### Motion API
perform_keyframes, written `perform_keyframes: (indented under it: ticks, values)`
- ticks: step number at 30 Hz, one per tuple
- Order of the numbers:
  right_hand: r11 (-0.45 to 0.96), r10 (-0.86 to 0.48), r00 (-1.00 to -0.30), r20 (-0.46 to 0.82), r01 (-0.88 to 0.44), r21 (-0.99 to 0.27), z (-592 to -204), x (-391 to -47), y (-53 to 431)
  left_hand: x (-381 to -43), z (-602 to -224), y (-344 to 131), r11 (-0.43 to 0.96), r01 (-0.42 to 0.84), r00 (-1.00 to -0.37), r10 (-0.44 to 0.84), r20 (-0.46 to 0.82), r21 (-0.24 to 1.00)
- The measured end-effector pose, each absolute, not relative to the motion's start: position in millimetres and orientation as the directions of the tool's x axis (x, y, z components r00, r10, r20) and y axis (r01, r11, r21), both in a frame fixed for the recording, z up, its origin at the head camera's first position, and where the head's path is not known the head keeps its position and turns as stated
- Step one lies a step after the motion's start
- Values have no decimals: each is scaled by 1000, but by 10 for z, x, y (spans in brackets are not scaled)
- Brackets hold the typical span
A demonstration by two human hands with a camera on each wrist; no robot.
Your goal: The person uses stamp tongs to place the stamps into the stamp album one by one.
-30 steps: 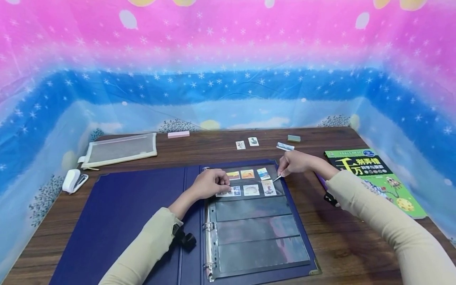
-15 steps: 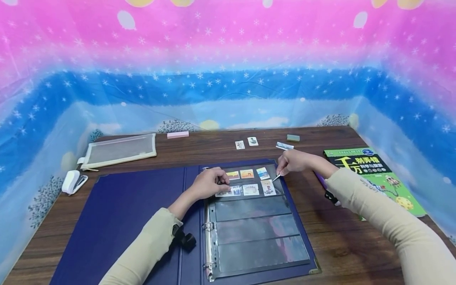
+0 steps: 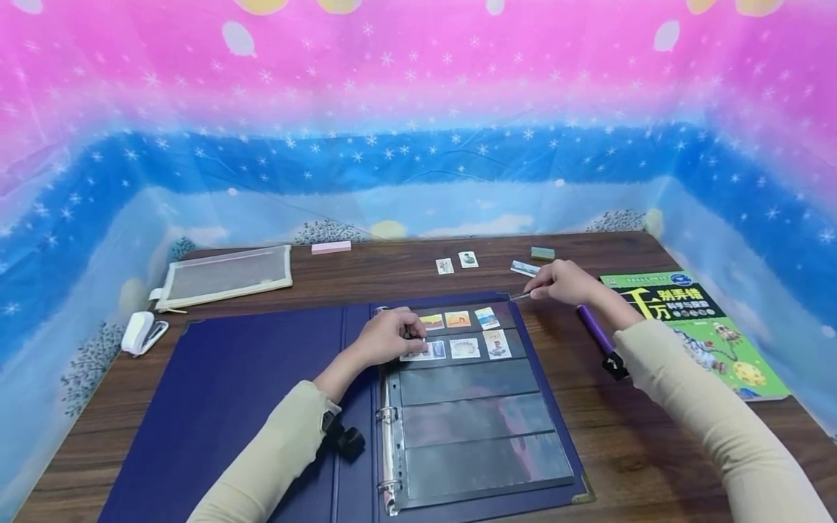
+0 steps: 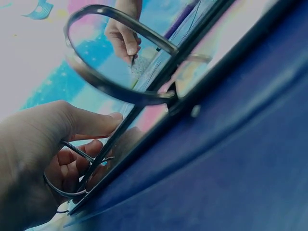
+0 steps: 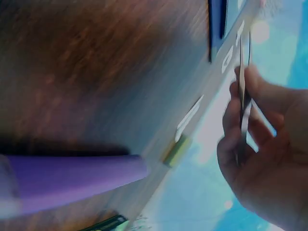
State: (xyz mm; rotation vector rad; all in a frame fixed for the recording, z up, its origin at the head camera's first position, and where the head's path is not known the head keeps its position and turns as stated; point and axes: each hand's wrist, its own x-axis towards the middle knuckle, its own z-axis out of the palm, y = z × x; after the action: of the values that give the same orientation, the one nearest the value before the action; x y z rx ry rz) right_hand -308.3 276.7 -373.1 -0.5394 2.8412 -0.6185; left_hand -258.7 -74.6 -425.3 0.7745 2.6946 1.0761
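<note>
A stamp album (image 3: 261,407) lies spread, with a dark pocket page (image 3: 477,418) on its rings. Two rows of stamps fill the page's upper strips, among them an upright stamp (image 3: 497,344) at the right end. My left hand (image 3: 386,336) rests on the page's left side, its fingertips over the second-row stamp (image 3: 428,351). In the left wrist view its thumb touches the page beside a metal ring (image 4: 118,57). My right hand (image 3: 564,282) pinches tweezers (image 5: 244,91) just past the album's upper right corner. The tweezer tips stand apart with nothing between them.
Beyond the album lie two loose stamps (image 3: 456,262), a longer stamp (image 3: 524,268), a green eraser (image 3: 543,253) and a pink block (image 3: 331,247). A mesh pouch (image 3: 225,276) and white stapler-like item (image 3: 142,333) sit left; a purple stick (image 3: 593,328) and green book (image 3: 732,341) sit right.
My right hand has drawn the tweezers away from the upright stamp, up and right towards the long stamp on the table. My left hand stays on the page.
</note>
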Motion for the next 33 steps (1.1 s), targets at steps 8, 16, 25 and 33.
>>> perform_keyframes:
  ticks: [8,16,25,33]
  values:
    - [923,-72,-997,-23,-58,-380,-3738,-3112,3041,-2589,-4251,-723,602,423,-849,524,65,677]
    - [939,59,-998,-39,69,-337,-3769,-3198,3088,-2568,-4229,-753,604,409,-855,515,57,683]
    - [951,119,-984,-130,151,-271,-3761,-3319,3000,-2574,-4258,-764,580,418,-845,531,65,699]
    - [950,136,-980,-142,170,-261,-3772,-3353,2947,-2585,-4256,-759,584,425,-841,537,64,692]
